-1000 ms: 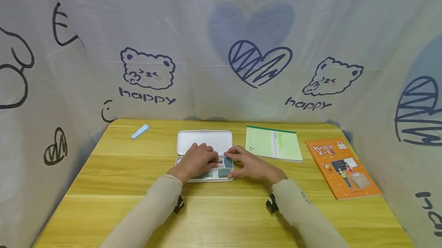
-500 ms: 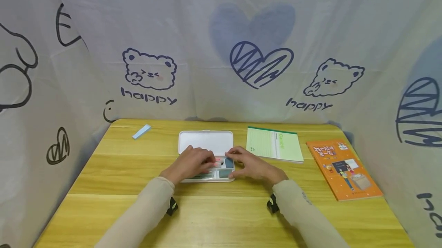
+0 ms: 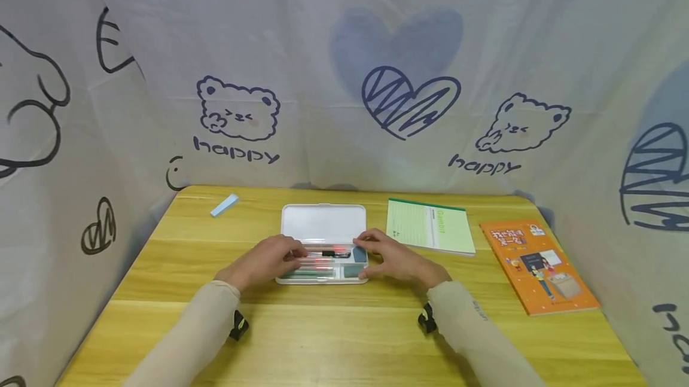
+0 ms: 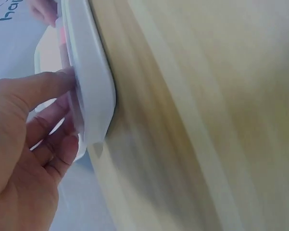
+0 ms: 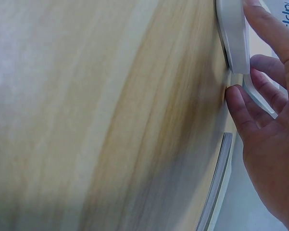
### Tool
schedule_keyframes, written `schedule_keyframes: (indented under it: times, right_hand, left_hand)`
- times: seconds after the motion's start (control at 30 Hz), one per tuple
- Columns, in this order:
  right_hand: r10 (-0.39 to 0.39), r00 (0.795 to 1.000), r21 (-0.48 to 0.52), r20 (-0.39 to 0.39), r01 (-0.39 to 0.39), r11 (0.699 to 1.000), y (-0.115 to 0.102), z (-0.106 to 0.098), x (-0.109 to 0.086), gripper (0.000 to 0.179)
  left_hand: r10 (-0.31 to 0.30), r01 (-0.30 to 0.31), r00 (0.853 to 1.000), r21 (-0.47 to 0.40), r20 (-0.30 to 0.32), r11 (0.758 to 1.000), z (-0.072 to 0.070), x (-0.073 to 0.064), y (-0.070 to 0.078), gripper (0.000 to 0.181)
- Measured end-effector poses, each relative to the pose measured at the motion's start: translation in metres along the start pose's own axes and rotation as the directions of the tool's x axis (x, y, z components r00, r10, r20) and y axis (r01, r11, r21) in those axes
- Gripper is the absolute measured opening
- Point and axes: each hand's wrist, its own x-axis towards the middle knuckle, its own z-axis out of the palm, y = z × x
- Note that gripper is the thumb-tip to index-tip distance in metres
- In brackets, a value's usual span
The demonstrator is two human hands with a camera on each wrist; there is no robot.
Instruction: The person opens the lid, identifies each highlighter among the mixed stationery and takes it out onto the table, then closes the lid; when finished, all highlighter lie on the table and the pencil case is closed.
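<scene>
An opened white pencil case point(image 3: 323, 224) lies mid-table, its lid folded back on the far side. A pen with a black grip point(image 3: 328, 253) lies in its inner compartment, and clear and reddish reflections cover the nearer one. My left hand point(image 3: 266, 261) holds the left end of the case; in the left wrist view its thumb presses the rim and the other fingers curl around the end. With thumb and fingers spread to the near and far corners, my right hand point(image 3: 395, 260) holds the right end. The fingers hide parts of both ends.
A small light-blue strip point(image 3: 224, 205) lies at the back left. Right of the case is a pale green notebook point(image 3: 430, 225), then an orange book point(image 3: 538, 266) near the table's right edge. Printed white cloth point(image 3: 323, 76) hangs around the table's back and sides.
My left hand has slid left from over the middle of the pencil case to its left end, uncovering the pen. My right hand has stayed at the right end.
</scene>
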Motion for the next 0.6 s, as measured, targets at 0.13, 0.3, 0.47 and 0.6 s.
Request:
schedule_keyframes:
  times: [0.13,0.3,0.47,0.6]
  right_hand:
    - [0.006,1.000,0.003,0.004,-0.006,1.000,-0.001,0.000,0.000,0.086]
    - [0.015,1.000,0.013,0.007,-0.015,1.000,-0.001,0.000,0.000,0.085]
    - [0.015,1.000,0.006,0.001,-0.015,1.000,0.000,0.000,0.000,0.085]
    - [0.008,1.000,0.002,0.005,-0.008,1.000,0.001,0.000,0.000,0.085]
  left_hand:
    - [0.032,-0.031,0.999,0.111,-0.014,0.993,-0.007,-0.008,-0.004,0.022]
    - [0.028,-0.019,0.998,0.180,-0.050,0.984,-0.010,-0.017,-0.011,0.019]
    - [0.030,-0.021,0.995,0.099,-0.093,0.995,-0.009,-0.020,-0.018,0.015]
    - [0.032,-0.030,0.988,0.018,-0.154,0.999,-0.009,-0.024,-0.022,0.011]
